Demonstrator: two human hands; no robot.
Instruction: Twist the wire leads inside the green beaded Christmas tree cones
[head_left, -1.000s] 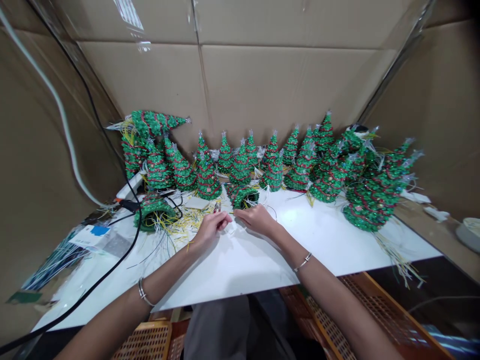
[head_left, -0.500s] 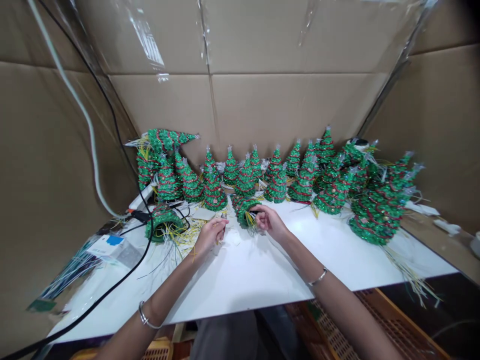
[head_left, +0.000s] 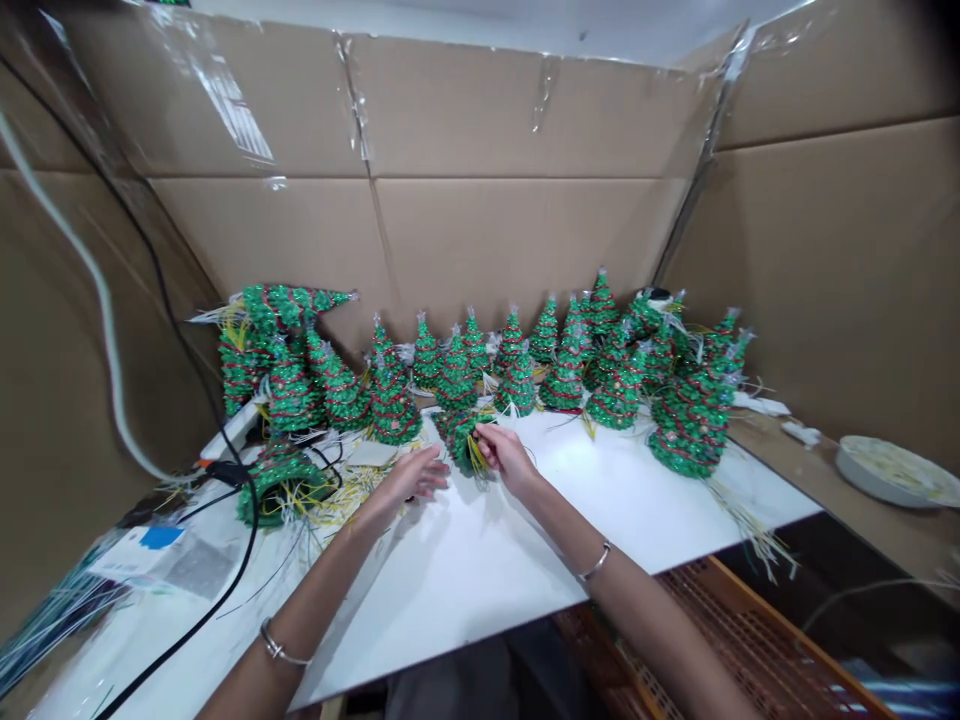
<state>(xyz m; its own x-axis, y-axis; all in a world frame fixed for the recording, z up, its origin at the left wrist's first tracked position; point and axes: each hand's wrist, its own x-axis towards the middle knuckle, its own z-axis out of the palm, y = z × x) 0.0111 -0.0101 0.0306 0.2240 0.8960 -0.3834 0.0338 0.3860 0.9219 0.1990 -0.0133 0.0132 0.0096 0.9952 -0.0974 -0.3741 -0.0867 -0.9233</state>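
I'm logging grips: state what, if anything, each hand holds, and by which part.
Right hand: at the central lying tree, by its open base and yellow wires; whether it pinches base or wires cannot be told. Left hand: nothing visibly held.

The right hand (head_left: 507, 456) partly hides the tree (head_left: 454, 436) beside it.

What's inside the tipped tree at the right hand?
Yellow wires show at the open base of the tipped tree; the right hand covers part of it; deeper inside isn't visible.
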